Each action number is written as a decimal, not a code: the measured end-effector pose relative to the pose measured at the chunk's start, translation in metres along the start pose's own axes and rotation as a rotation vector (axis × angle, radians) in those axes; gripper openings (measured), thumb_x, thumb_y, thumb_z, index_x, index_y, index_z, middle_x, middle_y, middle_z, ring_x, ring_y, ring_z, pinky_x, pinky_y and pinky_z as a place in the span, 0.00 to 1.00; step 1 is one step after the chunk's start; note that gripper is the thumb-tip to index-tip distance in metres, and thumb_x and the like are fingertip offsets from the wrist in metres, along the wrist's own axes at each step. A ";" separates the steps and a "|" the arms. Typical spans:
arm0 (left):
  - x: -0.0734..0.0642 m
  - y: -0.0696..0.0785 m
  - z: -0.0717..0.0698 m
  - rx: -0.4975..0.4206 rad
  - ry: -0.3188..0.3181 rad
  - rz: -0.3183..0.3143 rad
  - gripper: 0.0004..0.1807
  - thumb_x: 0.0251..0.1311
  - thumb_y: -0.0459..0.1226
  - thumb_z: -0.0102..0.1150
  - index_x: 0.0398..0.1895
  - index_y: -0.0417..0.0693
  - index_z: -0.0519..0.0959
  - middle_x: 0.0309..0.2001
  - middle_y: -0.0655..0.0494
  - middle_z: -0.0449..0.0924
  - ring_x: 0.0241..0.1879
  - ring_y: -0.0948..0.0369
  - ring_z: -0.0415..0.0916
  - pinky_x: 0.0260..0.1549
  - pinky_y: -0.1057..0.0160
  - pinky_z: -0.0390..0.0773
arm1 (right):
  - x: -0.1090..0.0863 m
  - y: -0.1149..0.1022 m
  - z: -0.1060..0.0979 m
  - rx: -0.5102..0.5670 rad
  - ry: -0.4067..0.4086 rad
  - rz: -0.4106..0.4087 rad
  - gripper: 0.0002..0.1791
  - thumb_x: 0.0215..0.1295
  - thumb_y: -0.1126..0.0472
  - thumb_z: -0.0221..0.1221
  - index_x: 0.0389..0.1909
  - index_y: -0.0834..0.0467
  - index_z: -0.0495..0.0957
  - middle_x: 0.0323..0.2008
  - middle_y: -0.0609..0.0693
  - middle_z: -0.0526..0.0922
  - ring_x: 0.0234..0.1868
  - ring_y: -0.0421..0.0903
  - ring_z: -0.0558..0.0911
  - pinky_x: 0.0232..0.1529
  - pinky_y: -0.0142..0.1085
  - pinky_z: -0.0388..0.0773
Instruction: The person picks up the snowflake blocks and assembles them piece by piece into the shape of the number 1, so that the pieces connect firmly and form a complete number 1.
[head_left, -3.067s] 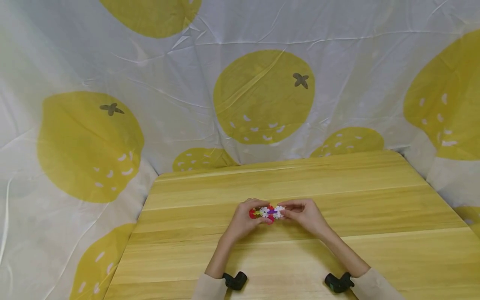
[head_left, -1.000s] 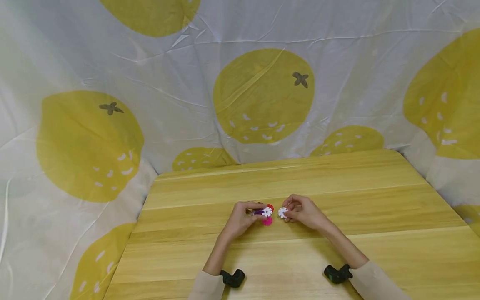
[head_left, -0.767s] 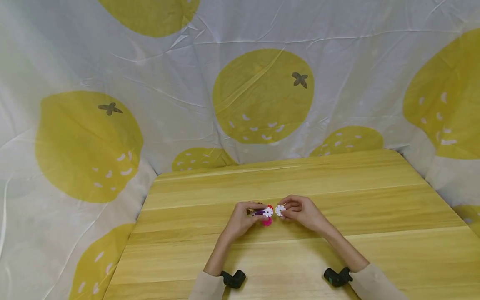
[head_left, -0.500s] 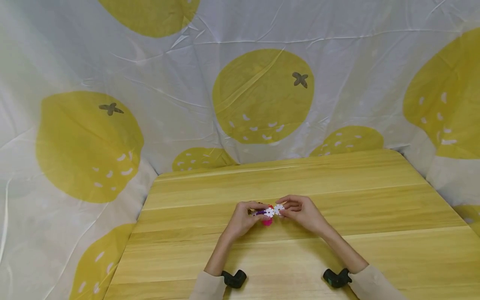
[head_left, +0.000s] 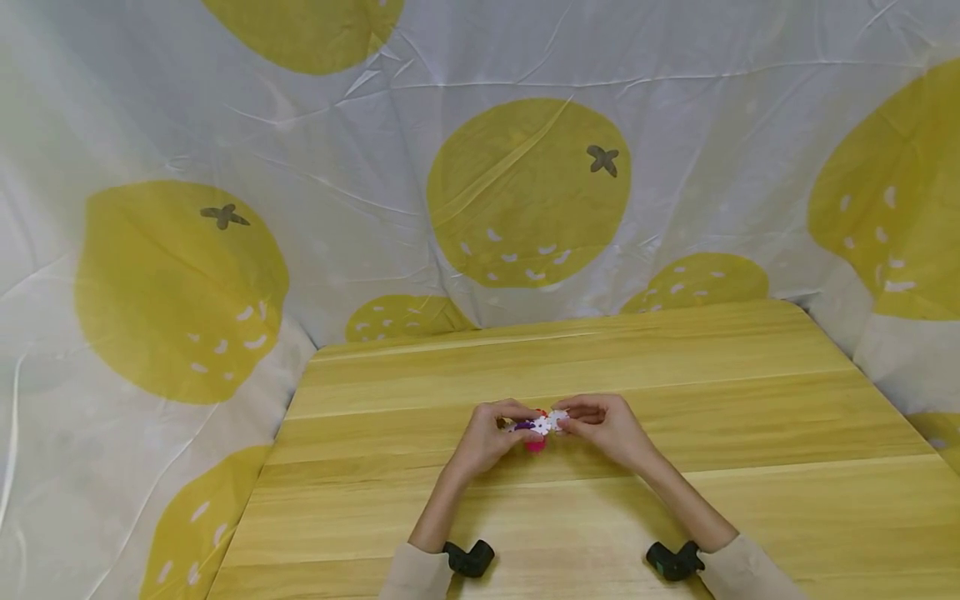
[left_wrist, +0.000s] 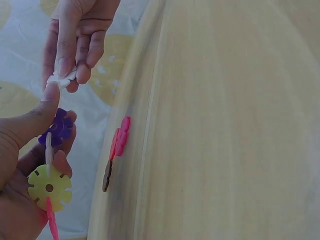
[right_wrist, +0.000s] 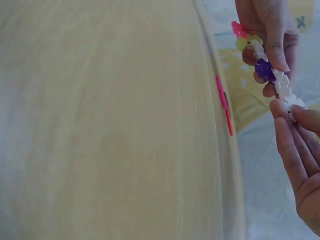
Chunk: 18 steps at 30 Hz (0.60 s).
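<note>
My left hand (head_left: 480, 437) pinches a chain of plastic snowflake discs in the head view. In the left wrist view the chain runs from a pink disc (left_wrist: 52, 220) through a yellow disc (left_wrist: 55, 195) and a white one to a purple disc (left_wrist: 60, 131); a white disc (right_wrist: 282, 84) follows in the right wrist view. With thumb and fingers, my right hand (head_left: 611, 427) pinches another white disc (right_wrist: 292, 102), its edge right at the chain's white end. Fingertips cover part of both white discs.
Below the hands, a joined piece with a pink disc (left_wrist: 122, 136), a red one and a brown disc (left_wrist: 107, 176) lies on the wooden table (head_left: 675, 358). Black wrist devices (head_left: 470, 558) sit at both sleeves. A lemon-print cloth (head_left: 337, 167) hangs behind the table.
About a second ago a gap separated the right hand's white disc from the chain. The right hand has since moved left, bringing the disc against the chain's white end.
</note>
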<state>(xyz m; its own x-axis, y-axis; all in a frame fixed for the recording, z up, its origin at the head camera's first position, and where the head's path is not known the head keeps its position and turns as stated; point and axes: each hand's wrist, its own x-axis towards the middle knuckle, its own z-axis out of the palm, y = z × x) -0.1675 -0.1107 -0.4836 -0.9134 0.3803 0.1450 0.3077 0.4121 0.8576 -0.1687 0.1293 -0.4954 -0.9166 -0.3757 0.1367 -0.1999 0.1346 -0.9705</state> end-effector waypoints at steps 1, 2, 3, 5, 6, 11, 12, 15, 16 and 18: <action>0.000 0.000 0.000 0.004 0.000 0.002 0.11 0.58 0.38 0.75 0.44 0.47 0.91 0.43 0.54 0.90 0.43 0.60 0.80 0.39 0.68 0.75 | 0.000 0.000 0.000 0.018 -0.005 -0.006 0.15 0.69 0.70 0.64 0.54 0.70 0.84 0.43 0.67 0.89 0.40 0.59 0.91 0.43 0.47 0.88; -0.001 0.001 0.000 0.004 0.001 0.002 0.11 0.58 0.38 0.75 0.44 0.47 0.91 0.42 0.54 0.90 0.42 0.61 0.79 0.39 0.68 0.75 | 0.000 -0.001 0.001 0.037 -0.010 -0.009 0.15 0.69 0.70 0.64 0.54 0.71 0.83 0.44 0.67 0.89 0.40 0.58 0.91 0.44 0.48 0.87; -0.001 0.001 -0.001 0.005 0.003 0.001 0.11 0.58 0.38 0.75 0.44 0.47 0.91 0.42 0.55 0.90 0.42 0.62 0.79 0.38 0.69 0.74 | 0.000 -0.001 0.001 0.056 -0.017 -0.011 0.15 0.69 0.70 0.64 0.54 0.72 0.83 0.45 0.68 0.89 0.40 0.58 0.91 0.44 0.48 0.87; -0.001 0.002 -0.001 0.002 0.009 0.008 0.10 0.58 0.37 0.75 0.43 0.47 0.91 0.41 0.55 0.89 0.40 0.63 0.78 0.37 0.69 0.74 | 0.000 -0.002 0.001 0.101 -0.030 -0.007 0.15 0.69 0.70 0.64 0.54 0.73 0.83 0.48 0.70 0.88 0.41 0.56 0.92 0.46 0.49 0.86; -0.001 0.002 0.000 -0.002 0.008 0.015 0.10 0.58 0.37 0.75 0.43 0.47 0.91 0.40 0.54 0.89 0.39 0.64 0.78 0.36 0.70 0.74 | -0.001 -0.003 0.001 0.117 -0.034 -0.006 0.15 0.69 0.70 0.64 0.53 0.73 0.84 0.48 0.70 0.87 0.41 0.55 0.92 0.46 0.49 0.86; 0.000 0.005 0.003 -0.019 -0.016 0.045 0.11 0.59 0.39 0.74 0.44 0.47 0.91 0.39 0.52 0.89 0.37 0.66 0.77 0.33 0.71 0.73 | -0.003 -0.007 -0.001 0.125 -0.031 -0.001 0.13 0.68 0.70 0.65 0.51 0.71 0.85 0.47 0.70 0.88 0.40 0.50 0.92 0.45 0.47 0.87; 0.001 0.005 0.003 -0.022 -0.020 0.043 0.11 0.59 0.39 0.74 0.44 0.47 0.91 0.39 0.52 0.89 0.37 0.67 0.77 0.33 0.71 0.73 | -0.003 -0.007 -0.001 0.125 -0.034 -0.003 0.13 0.68 0.70 0.65 0.51 0.71 0.85 0.47 0.70 0.88 0.40 0.51 0.92 0.45 0.47 0.87; 0.002 0.007 0.002 -0.028 -0.024 0.022 0.11 0.58 0.38 0.74 0.44 0.47 0.91 0.39 0.53 0.89 0.37 0.66 0.77 0.34 0.70 0.73 | -0.003 -0.006 -0.003 0.133 -0.053 -0.004 0.15 0.69 0.69 0.64 0.53 0.72 0.84 0.48 0.70 0.87 0.41 0.51 0.92 0.46 0.48 0.86; 0.002 0.007 0.001 -0.027 -0.022 0.015 0.11 0.58 0.38 0.75 0.44 0.48 0.92 0.39 0.54 0.89 0.37 0.66 0.77 0.35 0.70 0.73 | -0.003 -0.005 -0.003 0.127 -0.059 -0.006 0.16 0.70 0.68 0.64 0.55 0.72 0.83 0.48 0.69 0.88 0.42 0.51 0.92 0.47 0.48 0.86; 0.003 0.006 -0.002 -0.023 -0.020 -0.005 0.11 0.58 0.38 0.75 0.44 0.50 0.92 0.39 0.56 0.89 0.38 0.66 0.78 0.36 0.70 0.72 | -0.003 -0.005 -0.004 0.118 -0.061 -0.014 0.18 0.70 0.67 0.64 0.58 0.71 0.82 0.48 0.68 0.88 0.43 0.49 0.92 0.49 0.47 0.86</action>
<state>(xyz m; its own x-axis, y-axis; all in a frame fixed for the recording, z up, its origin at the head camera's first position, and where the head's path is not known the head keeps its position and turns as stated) -0.1687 -0.1089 -0.4767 -0.9094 0.3947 0.1312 0.2968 0.3948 0.8695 -0.1662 0.1340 -0.4901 -0.8906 -0.4323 0.1414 -0.1671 0.0219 -0.9857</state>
